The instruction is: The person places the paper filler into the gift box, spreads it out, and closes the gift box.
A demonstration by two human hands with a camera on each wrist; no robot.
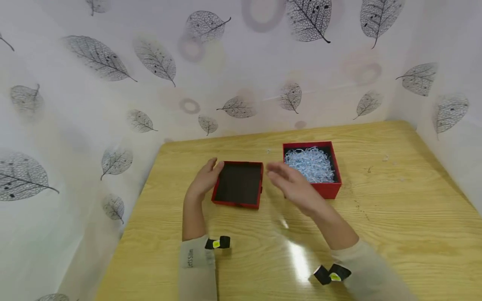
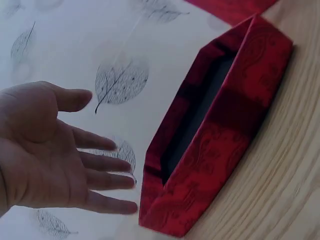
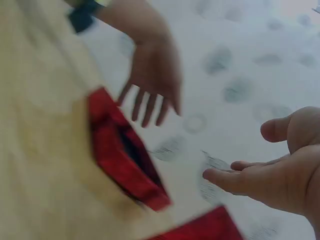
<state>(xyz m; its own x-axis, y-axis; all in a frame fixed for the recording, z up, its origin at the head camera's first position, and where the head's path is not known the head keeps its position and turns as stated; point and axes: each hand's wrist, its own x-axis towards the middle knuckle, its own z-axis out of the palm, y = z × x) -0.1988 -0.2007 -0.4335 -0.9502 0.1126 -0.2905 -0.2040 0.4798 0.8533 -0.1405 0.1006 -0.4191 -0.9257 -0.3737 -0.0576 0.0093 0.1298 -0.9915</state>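
Note:
A shallow red box lid (image 1: 237, 184) with a dark inside lies hollow side up on the table. Beside its left edge is my left hand (image 1: 205, 179), its fingers spread and fairly straight in the left wrist view; whether a fingertip touches the lid I cannot tell. My right hand (image 1: 295, 186) hovers between the lid and a deeper red box (image 1: 329, 190), fingers extended, nothing in it. Pale blue shredded paper (image 1: 310, 164) fills that box. The lid's patterned red side (image 2: 235, 112) shows large in the left wrist view.
The wooden table (image 1: 395, 217) reaches to a pale wall covering (image 1: 256, 75) printed with leaves at the back and sides. Small clear scraps (image 1: 385, 158) lie to the right of the deeper box. Each forearm carries a black strap (image 1: 218, 243).

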